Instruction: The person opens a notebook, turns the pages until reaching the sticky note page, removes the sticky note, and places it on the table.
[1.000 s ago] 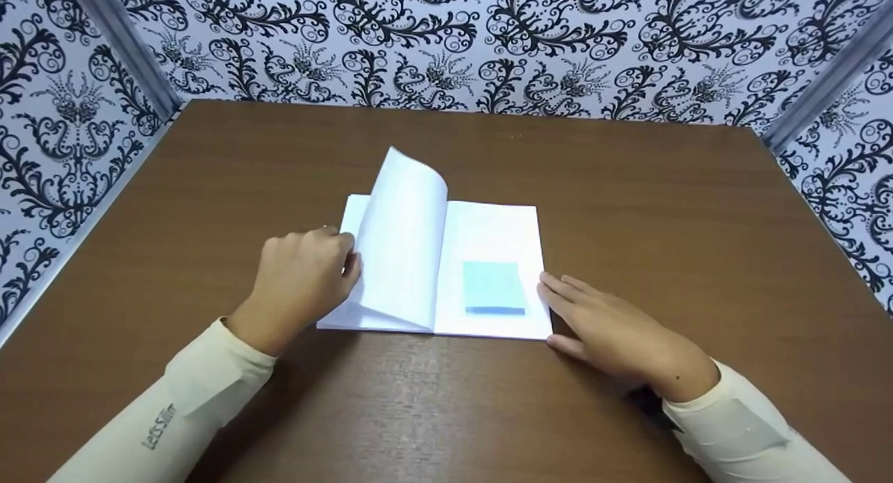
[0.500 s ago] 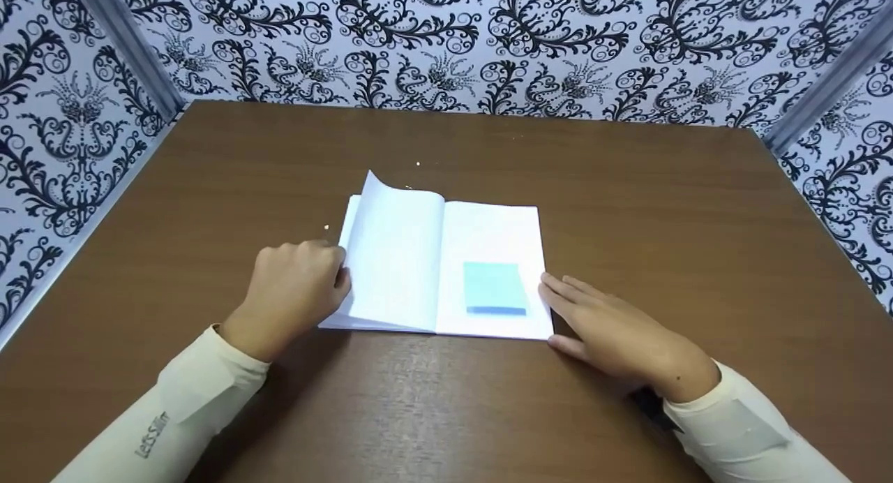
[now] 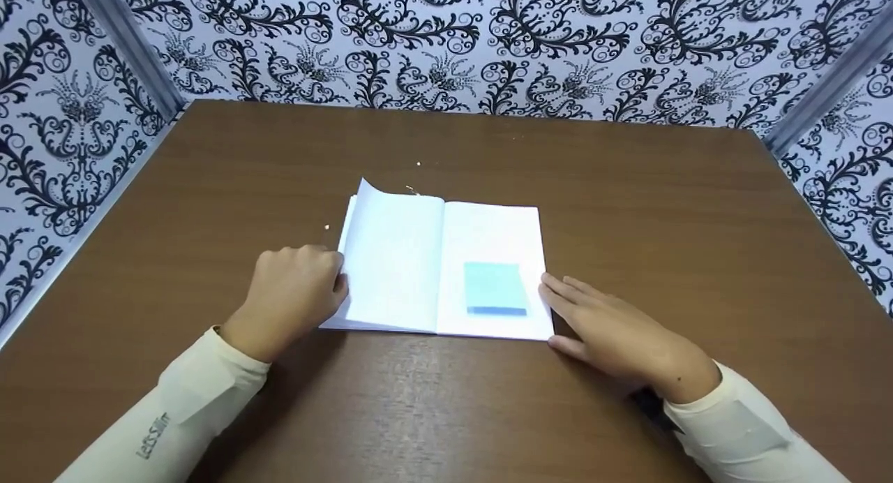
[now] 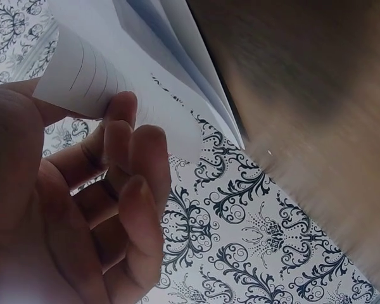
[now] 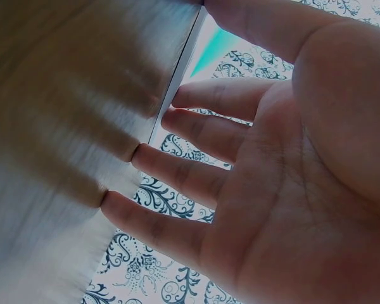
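One open notebook point(image 3: 418, 259) at table point(image 3: 628, 211) centre. One blue sticky note point(image 3: 494, 288) on its right page, toward 5 o'clock. Two hands: left hand point(image 3: 296, 291) at 9 o'clock of the notebook, right hand point(image 3: 614, 333) at 4 o'clock.

Wide open brown desk point(image 3: 628, 190) on every side of the open notebook point(image 3: 418, 259), only the left hand point(image 3: 296, 291) and right hand point(image 3: 617, 333) flanking it, and the patterned walls point(image 3: 446, 43) closing off the far edge and both sides.
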`<state>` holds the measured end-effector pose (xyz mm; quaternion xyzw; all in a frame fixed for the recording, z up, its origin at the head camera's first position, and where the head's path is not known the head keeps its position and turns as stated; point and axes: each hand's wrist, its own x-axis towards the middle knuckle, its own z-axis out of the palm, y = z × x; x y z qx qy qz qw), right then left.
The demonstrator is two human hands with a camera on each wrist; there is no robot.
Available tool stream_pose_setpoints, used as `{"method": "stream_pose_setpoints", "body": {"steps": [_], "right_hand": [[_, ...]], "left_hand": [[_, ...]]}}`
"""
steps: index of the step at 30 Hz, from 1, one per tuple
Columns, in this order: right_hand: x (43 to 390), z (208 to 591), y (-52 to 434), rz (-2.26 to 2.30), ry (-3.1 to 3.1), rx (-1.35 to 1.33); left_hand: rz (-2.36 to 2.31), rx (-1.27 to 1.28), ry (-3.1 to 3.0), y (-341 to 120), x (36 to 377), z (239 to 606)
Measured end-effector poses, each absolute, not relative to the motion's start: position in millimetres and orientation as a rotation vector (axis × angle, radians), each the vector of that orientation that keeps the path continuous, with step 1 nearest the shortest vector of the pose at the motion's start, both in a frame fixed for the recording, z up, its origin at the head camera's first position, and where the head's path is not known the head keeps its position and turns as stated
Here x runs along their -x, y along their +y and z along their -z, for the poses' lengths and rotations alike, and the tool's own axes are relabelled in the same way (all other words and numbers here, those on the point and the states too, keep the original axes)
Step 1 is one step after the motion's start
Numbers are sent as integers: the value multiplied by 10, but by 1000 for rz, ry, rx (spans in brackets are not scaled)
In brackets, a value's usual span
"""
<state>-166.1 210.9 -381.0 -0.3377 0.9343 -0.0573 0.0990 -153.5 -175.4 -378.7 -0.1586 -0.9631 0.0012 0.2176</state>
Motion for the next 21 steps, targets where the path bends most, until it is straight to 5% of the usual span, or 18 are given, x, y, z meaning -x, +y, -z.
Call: {"method": "stream_pose_setpoints", "body": {"steps": [21], "right_hand": [[1667, 3814, 2109, 172, 2773, 1014]], "left_hand": [[-53, 434, -2840, -1761, 1606, 3878]]}}
